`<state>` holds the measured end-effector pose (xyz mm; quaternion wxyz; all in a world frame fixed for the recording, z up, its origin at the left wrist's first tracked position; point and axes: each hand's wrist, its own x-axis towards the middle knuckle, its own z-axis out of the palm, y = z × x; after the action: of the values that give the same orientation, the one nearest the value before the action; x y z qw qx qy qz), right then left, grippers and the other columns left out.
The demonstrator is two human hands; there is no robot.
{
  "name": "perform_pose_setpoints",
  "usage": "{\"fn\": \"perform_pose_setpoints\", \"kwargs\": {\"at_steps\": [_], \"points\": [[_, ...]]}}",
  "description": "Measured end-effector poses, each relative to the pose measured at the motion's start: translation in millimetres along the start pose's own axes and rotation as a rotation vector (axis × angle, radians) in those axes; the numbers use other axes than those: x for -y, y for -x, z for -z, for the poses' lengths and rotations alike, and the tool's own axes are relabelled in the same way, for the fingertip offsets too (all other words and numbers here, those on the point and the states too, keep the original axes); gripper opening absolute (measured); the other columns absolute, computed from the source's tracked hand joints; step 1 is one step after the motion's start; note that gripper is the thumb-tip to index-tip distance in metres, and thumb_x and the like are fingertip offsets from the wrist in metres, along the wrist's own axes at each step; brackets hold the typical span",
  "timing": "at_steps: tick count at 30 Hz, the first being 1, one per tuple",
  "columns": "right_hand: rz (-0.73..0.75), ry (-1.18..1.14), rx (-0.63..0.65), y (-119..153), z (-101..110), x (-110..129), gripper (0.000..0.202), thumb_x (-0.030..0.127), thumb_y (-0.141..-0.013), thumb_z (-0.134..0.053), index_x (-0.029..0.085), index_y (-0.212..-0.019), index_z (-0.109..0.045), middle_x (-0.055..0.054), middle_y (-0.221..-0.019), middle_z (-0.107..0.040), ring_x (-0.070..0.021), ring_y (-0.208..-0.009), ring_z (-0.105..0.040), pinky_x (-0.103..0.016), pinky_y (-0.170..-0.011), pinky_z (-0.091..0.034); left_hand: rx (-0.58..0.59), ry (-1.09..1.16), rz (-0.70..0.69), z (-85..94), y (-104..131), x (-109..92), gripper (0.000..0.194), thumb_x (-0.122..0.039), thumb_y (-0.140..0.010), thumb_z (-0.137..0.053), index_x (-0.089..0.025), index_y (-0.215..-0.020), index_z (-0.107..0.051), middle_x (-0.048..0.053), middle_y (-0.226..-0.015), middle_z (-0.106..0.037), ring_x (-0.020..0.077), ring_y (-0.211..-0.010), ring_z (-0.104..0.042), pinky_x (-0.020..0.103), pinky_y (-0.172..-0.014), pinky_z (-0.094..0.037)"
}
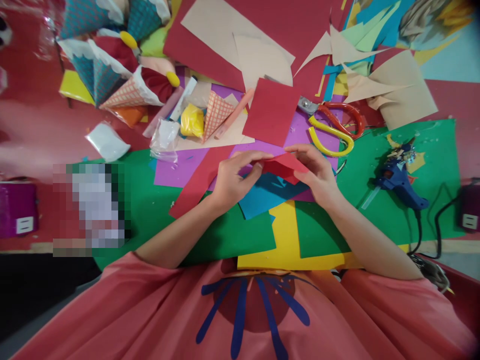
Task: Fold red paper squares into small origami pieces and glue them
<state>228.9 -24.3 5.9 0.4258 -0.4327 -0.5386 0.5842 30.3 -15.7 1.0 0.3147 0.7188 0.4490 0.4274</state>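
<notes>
Between my two hands is a small red paper piece [288, 166], bent or folded, above the blue sheet [258, 197]. My left hand [240, 175] pinches its left end between thumb and fingers. At the right end, my right hand [314, 172] grips it the same way, its fingertips along the upper edge. Just beyond the hands lies a flat red paper square [272, 112]. Scissors [332, 122] with one red and one yellow handle rest to the right of that square. A long red strip [200, 182] is left of my left hand.
A blue glue gun [401, 182] with a black cord lies at the right on green sheets [442, 150]. Paper cones [129, 95] fill the back left, near a yellow packet [192, 120]. Beige scraps [401, 90] are at the back right. A pixelated patch covers something at the left.
</notes>
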Motion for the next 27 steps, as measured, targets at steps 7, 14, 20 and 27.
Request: {"fn": "perform_pose_setpoints", "kwargs": {"at_steps": [7, 14, 20, 27], "points": [[-0.121, -0.028, -0.036, 0.6, -0.1, 2.3, 0.045, 0.065, -0.08, -0.058, 0.024, -0.099, -0.066, -0.001, -0.088, -0.07, -0.0141, -0.081, -0.066, -0.027, -0.069, -0.052, -0.014, -0.115, -0.223, 0.4, -0.4, 5.0, 0.023, -0.008, -0.086, -0.053, -0.019, -0.093, -0.071, 0.0, -0.089, -0.078, 0.0108, -0.081, -0.073, 0.022, -0.079, -0.054], [-0.131, 0.065, -0.051, -0.4, -6.0, 7.9, 0.034, 0.053, -0.074, -0.072, 0.02, -0.08, -0.067, 0.0, -0.077, -0.068, -0.011, -0.068, -0.06, -0.024, -0.062, -0.049, -0.021, -0.119, -0.368, -0.8, 2.8, 5.6, 0.025, -0.009, -0.09, -0.051, -0.022, -0.1, -0.07, 0.0, -0.094, -0.078, 0.0103, -0.085, -0.073, 0.023, -0.078, -0.053], [-0.028, 0.143, -0.079, 2.5, -4.2, 2.6, 0.022, 0.041, -0.079, -0.07, 0.02, -0.083, -0.068, 0.0, -0.08, -0.069, -0.0112, -0.07, -0.062, -0.025, -0.064, -0.049, 0.062, 0.161, -0.051, 4.6, 3.6, 0.6, 0.031, -0.035, -0.094, -0.046, -0.019, -0.106, -0.069, 0.005, -0.099, -0.076, 0.0161, -0.092, -0.072, 0.028, -0.082, -0.057], [0.043, 0.258, -0.085, 4.4, -4.8, 1.7, 0.015, 0.036, -0.083, -0.067, 0.021, -0.085, -0.068, -0.001, -0.084, -0.072, -0.0137, -0.076, -0.065, -0.028, -0.069, -0.052, 0.128, 0.064, 0.077, 2.5, -0.8, -4.5, 0.013, -0.03, -0.083, -0.065, -0.02, -0.087, -0.072, 0.002, -0.088, -0.078, 0.0145, -0.08, -0.072, 0.024, -0.076, -0.057]]}}
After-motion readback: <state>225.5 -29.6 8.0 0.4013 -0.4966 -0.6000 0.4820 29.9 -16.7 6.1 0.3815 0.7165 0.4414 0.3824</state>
